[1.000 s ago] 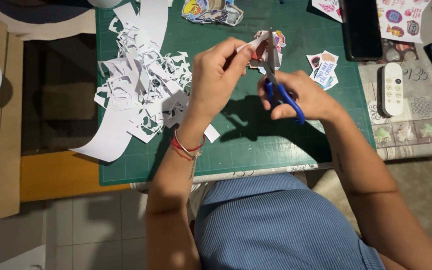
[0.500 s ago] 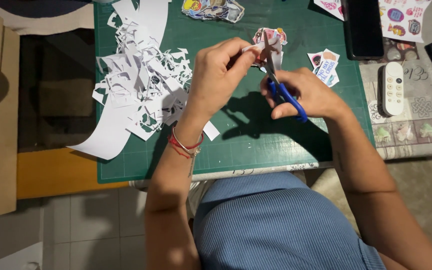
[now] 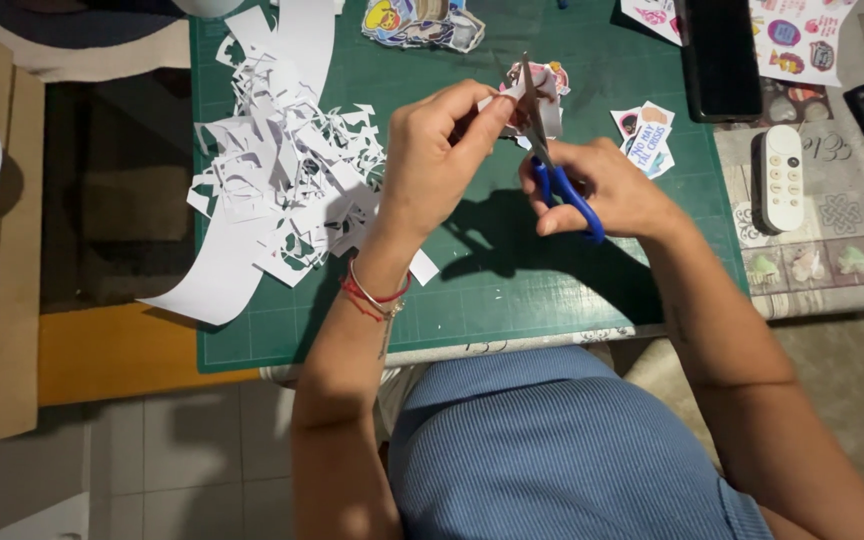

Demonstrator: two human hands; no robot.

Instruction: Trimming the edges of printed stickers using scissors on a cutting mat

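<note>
Your green mat (image 3: 512, 300) catches the scraps (image 3: 272, 190) piled at its left, clear of the cutting. Above its middle, your left hand (image 3: 437, 150) pinches the sticker (image 3: 542, 90) taut while your right hand (image 3: 602, 185), closed through the scissors (image 3: 552, 165), cuts it.

White remote (image 3: 781, 178) lies beside a dark phone (image 3: 720, 58).

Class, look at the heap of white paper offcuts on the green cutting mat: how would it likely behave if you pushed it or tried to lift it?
The white paper offcuts look thin, curled and loosely tangled, so they are probably very light and floppy. Pushed across the green cutting mat, the heap would likely slide and scatter rather than move as one. Lifted, loose pieces would probably drop away.
</note>
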